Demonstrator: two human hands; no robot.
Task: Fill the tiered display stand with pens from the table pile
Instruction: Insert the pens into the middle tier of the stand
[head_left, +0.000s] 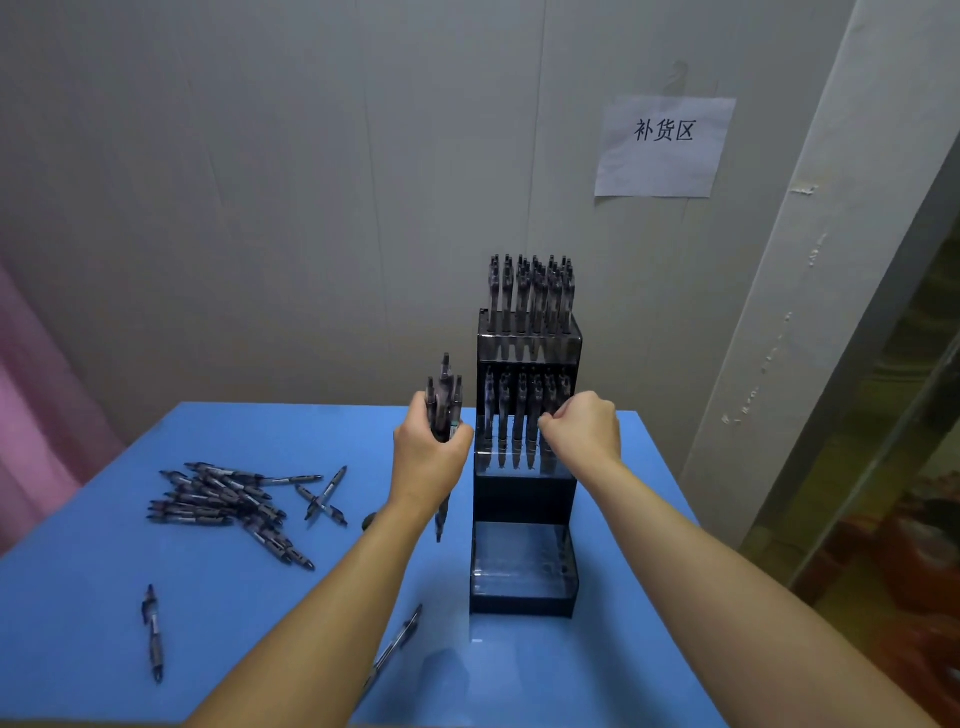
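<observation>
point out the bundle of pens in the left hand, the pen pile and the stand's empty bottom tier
bundle of pens (443, 400), head view, upper barrels above the left grip
pen pile (228, 499), head view, middle of the heap
bottom tier (523, 558), head view, clear front wall

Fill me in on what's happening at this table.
A person is stocking a black tiered display stand with dark pens. The left hand grips a bundle of pens; the right hand is at the middle tier. The top tier is full, the bottom tier empty. A loose pen pile lies on the blue table.
</observation>
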